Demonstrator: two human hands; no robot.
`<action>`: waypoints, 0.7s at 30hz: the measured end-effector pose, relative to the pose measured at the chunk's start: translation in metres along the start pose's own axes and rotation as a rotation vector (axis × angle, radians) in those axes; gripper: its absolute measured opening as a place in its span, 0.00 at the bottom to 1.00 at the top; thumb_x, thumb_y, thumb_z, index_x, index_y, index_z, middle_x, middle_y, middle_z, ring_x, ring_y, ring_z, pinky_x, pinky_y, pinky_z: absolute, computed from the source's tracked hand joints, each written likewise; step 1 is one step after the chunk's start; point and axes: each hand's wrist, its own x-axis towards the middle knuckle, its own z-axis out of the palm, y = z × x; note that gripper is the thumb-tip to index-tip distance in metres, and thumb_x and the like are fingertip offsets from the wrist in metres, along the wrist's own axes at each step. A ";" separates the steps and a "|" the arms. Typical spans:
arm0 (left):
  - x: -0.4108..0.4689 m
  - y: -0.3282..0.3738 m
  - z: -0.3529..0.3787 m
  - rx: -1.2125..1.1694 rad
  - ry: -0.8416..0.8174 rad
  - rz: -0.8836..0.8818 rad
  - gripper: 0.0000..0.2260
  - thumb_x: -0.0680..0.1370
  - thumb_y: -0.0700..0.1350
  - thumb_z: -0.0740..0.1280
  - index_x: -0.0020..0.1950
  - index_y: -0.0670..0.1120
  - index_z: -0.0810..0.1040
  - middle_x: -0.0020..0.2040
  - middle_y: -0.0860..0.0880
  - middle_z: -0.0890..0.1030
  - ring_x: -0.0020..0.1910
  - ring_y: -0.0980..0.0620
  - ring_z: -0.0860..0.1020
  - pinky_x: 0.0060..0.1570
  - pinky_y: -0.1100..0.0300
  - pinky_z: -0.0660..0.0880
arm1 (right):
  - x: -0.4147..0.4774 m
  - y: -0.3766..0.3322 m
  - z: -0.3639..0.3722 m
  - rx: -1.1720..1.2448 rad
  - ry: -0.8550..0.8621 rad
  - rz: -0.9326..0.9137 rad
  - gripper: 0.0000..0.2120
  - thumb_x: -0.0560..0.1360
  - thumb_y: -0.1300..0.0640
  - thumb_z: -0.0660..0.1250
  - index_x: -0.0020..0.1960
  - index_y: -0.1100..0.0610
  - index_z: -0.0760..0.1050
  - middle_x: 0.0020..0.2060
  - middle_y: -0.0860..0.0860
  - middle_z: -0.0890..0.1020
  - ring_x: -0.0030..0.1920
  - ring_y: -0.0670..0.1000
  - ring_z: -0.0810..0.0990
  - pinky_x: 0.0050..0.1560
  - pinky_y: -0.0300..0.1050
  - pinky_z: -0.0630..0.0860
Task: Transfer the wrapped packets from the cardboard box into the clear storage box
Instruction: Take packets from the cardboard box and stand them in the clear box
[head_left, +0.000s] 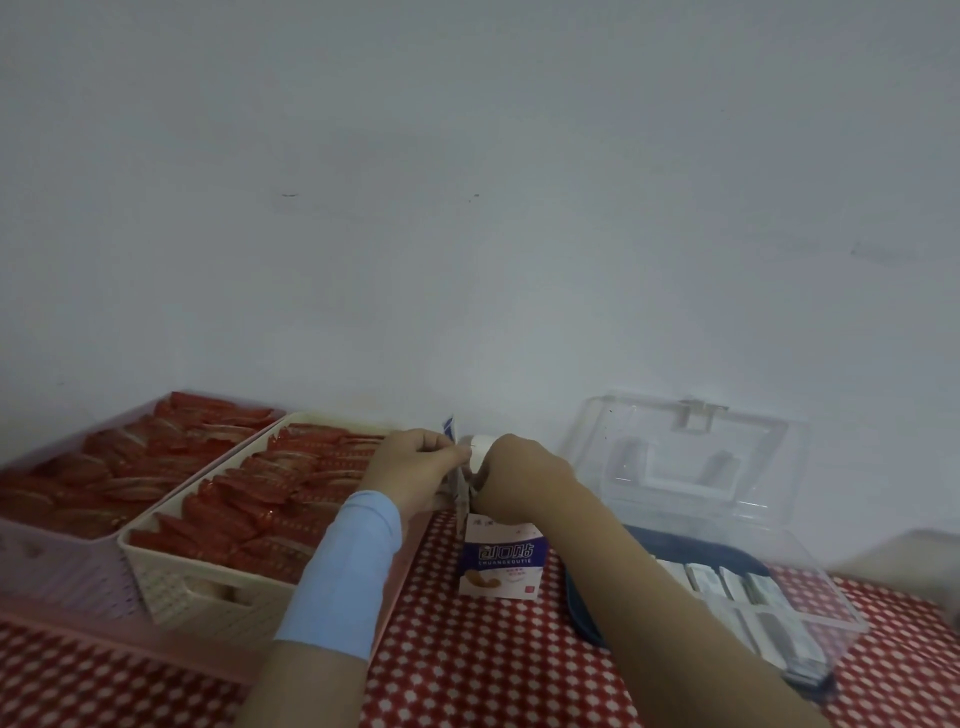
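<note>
**Red-checked worktop (467, 665) under a pale wall**

At centre the cardboard box (503, 561) stands upright. The left grip (415, 467) pinches its raised flap. The right grip (519, 467) is clamped on white wrapped packets (480, 446) just above its mouth. To the right sits the clear storage box (826, 603), lid open.

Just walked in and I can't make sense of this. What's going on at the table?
A person is working at the top of the cardboard box, which stands on the checked cloth. The left hand pinches its opened flap, and the right hand grips white packets at the opening. The clear box sits open on the right with some already inside. Two baskets of red sachets stand on the left.
</note>
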 end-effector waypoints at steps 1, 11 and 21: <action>0.000 0.000 -0.001 -0.003 0.001 0.002 0.04 0.77 0.38 0.71 0.43 0.38 0.80 0.45 0.38 0.85 0.48 0.39 0.85 0.46 0.46 0.83 | 0.000 0.001 0.001 0.005 0.020 0.002 0.14 0.78 0.57 0.65 0.36 0.49 0.65 0.37 0.48 0.74 0.46 0.52 0.80 0.48 0.47 0.79; -0.002 0.015 0.004 -0.119 0.011 0.184 0.05 0.76 0.38 0.73 0.45 0.39 0.78 0.45 0.39 0.86 0.46 0.41 0.85 0.49 0.43 0.82 | -0.018 0.059 -0.030 0.525 0.330 -0.099 0.07 0.78 0.54 0.69 0.43 0.51 0.84 0.34 0.48 0.84 0.30 0.47 0.78 0.35 0.44 0.77; -0.046 0.014 0.064 -0.349 -0.507 -0.005 0.17 0.78 0.43 0.66 0.61 0.33 0.76 0.53 0.37 0.84 0.53 0.39 0.84 0.44 0.52 0.83 | -0.062 0.101 -0.041 0.947 0.302 -0.224 0.05 0.77 0.66 0.68 0.47 0.61 0.83 0.33 0.48 0.83 0.29 0.41 0.74 0.32 0.34 0.71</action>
